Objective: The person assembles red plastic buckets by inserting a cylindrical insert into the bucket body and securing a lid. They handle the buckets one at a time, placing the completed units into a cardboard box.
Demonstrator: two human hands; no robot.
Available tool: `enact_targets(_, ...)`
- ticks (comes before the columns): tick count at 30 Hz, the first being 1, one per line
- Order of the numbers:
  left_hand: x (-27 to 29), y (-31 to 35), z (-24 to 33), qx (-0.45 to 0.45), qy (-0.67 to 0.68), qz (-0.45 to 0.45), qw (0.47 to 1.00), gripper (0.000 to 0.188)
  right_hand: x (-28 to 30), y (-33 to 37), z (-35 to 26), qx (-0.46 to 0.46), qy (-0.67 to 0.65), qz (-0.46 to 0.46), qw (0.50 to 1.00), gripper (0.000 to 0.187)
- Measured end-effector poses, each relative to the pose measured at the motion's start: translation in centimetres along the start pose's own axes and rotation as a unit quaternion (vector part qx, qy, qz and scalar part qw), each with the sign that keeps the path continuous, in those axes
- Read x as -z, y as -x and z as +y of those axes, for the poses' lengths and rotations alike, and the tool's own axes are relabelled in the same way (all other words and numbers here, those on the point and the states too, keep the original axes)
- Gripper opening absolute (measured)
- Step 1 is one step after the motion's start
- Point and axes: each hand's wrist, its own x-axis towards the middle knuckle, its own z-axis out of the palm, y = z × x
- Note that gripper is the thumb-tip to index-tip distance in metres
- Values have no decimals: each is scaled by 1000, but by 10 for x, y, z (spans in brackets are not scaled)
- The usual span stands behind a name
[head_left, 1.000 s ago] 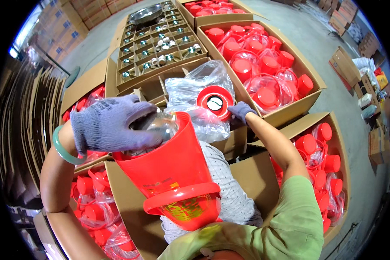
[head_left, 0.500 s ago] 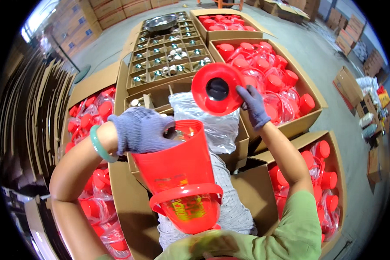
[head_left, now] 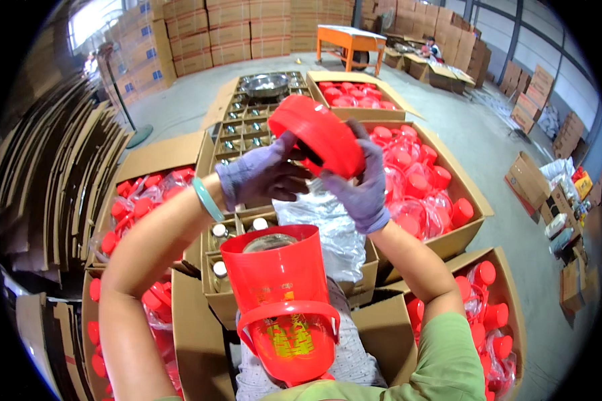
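Note:
Both my hands wear purple-grey knit gloves. My right hand [head_left: 362, 184] grips a red round plastic part [head_left: 321, 137] with a threaded-looking rim and a dark hollow, held tilted in front of me. At its left edge, the thumb and curled fingers of my left hand [head_left: 264, 170] close on the same part. On my lap a red flask shell [head_left: 274, 267] leans back with its wide mouth up. A curved red handle [head_left: 291, 309] crosses its front, above yellow-green print. A shiny silvery liner [head_left: 269, 242] shows inside the mouth.
Divided cartons [head_left: 229, 130] hold glass liners, with a metal bowl [head_left: 265, 85] on top. Cartons of red-capped goods [head_left: 418, 180] stand on both sides. Clear plastic bags [head_left: 324, 234] lie before me. Flattened cardboard [head_left: 60, 194] is stacked left; an orange cart [head_left: 348, 43] stands behind.
My left hand has left the shell's mouth and risen to the round part. My right hand has turned that part from its open face to its side. The view has tilted up.

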Motion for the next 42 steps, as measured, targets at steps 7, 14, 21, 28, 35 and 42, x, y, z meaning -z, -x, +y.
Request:
enact_targets(7,-34,41,28,-232,46,153,960,40,-45,-20,-34,56,86,-23,994,68)
enact_targets(14,-13,61,18,-578,-131,470,654,37,-48,-38,-83,-105,-183,65,975,63)
enact_targets(21,-114,145,-1,-429,428,118,786,58,-51,-3,-172,288,65,-270,916,74)
enact_targets(28,-135,174,-40,-561,235,121,784,58,-63,15,-209,311,-62,-334,888,84)
enact_targets(35,-146,187,-59,-597,185,106,774,58,-63,53,-224,400,-100,-306,858,79)
enact_targets(42,-154,202,-76,-606,164,96,772,59,-63,77,-231,375,-96,-317,866,69)
